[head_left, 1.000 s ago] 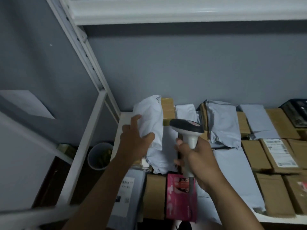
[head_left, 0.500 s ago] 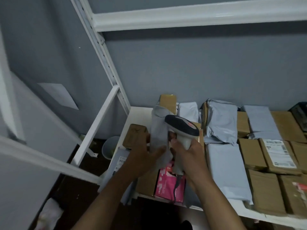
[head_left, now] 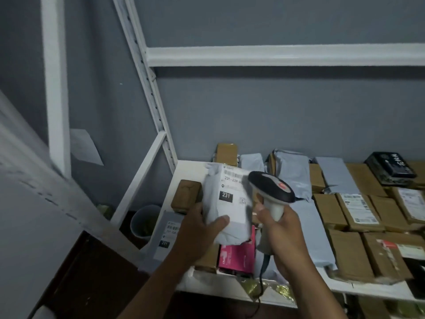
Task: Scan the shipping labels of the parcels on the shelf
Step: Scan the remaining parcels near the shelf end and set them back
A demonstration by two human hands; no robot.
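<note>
- Now the left hand [head_left: 200,229] grips a white mailer bag [head_left: 226,203] by its lower edge, label [head_left: 232,194] facing up, above the shelf [head_left: 184,171].
- The right hand [head_left: 281,229] is wrapped around the scanner [head_left: 271,192] handle, its head just beside the label.
- The bag looks soft and light, probably slippery; supporting it from underneath should keep the label flat.
- Other parcels [head_left: 345,217] lie on the shelf.

1. Both forearms were bare all the way down to the bottom edge of the shot, so no sleeves showed anywhere.
2. Left hand [head_left: 199,229] had no glove, ring or watch that I could spot.
3. Right hand [head_left: 281,229] was the same, bare, with nothing on the wrist.
4. Nails looked short; the dim light hid finer detail.
</note>
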